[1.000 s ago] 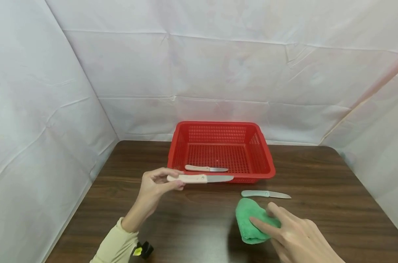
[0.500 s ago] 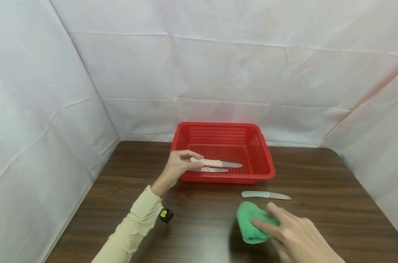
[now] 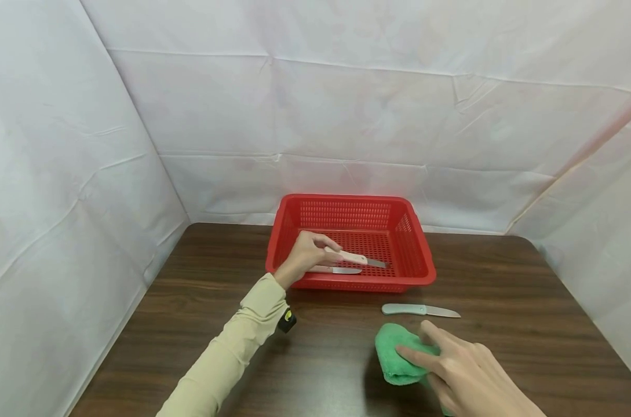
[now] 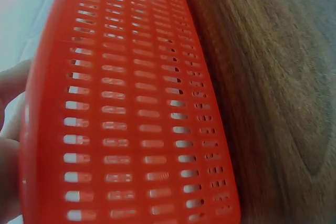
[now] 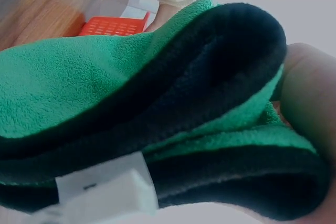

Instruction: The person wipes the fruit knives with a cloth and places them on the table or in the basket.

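Note:
My left hand (image 3: 315, 252) reaches over the front rim of the red basket (image 3: 425, 249) and pinches the pale handle of a knife (image 3: 353, 258), its blade pointing right and slightly down. Just below it a second pale-handled knife (image 3: 341, 270) lies in the basket, its handle partly behind my fingers. In the left wrist view the basket's slotted wall (image 4: 131, 98) covers most of that hand's work. My right hand (image 3: 461, 365) grips a folded green cloth (image 3: 401, 353), whose dark-edged folds fill the right wrist view. A knife with a light green handle (image 3: 406, 308) lies on the table beyond the cloth.
The dark wood table (image 3: 211, 278) carries the basket near its back edge. White sheeting (image 3: 346, 116) hangs behind and on both sides. A black strap device (image 3: 287, 320) sits at my left wrist.
My left hand has carried its knife forward and right, from in front of the basket to inside it, and lowered it. My right hand stays nearly still with the cloth.

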The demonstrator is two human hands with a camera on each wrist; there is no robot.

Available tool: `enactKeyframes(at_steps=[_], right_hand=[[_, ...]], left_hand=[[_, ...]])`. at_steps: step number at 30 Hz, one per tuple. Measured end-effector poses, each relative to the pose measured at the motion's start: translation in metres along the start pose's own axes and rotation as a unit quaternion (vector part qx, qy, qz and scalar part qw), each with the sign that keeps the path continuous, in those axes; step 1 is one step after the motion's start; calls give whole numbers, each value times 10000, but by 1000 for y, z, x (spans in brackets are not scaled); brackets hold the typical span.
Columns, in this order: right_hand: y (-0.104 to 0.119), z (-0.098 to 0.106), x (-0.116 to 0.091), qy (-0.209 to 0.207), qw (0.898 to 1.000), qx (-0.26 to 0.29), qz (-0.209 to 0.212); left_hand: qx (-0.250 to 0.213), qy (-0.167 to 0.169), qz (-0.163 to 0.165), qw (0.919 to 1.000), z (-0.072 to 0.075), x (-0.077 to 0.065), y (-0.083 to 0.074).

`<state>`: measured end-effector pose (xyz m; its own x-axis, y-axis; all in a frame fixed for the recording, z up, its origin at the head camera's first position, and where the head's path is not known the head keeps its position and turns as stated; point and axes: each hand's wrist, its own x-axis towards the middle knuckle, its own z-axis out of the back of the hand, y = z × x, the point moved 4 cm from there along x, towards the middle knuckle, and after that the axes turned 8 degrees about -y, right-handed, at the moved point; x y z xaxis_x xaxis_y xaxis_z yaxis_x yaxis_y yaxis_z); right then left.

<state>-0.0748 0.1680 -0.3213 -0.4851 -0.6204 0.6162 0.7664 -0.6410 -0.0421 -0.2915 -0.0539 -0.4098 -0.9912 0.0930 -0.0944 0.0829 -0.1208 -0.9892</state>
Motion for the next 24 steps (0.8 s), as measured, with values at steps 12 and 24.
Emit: enactKeyframes(at_steps=[12, 24], right_hand=[[-3, -6, -3, 131, 9998, 111, -91], [-6, -10, -7, -62, 9996, 268, -22]], left_hand=[[606, 183, 64, 9980, -17, 22, 10], [3401, 103, -1054, 9344, -16, 36, 13]])
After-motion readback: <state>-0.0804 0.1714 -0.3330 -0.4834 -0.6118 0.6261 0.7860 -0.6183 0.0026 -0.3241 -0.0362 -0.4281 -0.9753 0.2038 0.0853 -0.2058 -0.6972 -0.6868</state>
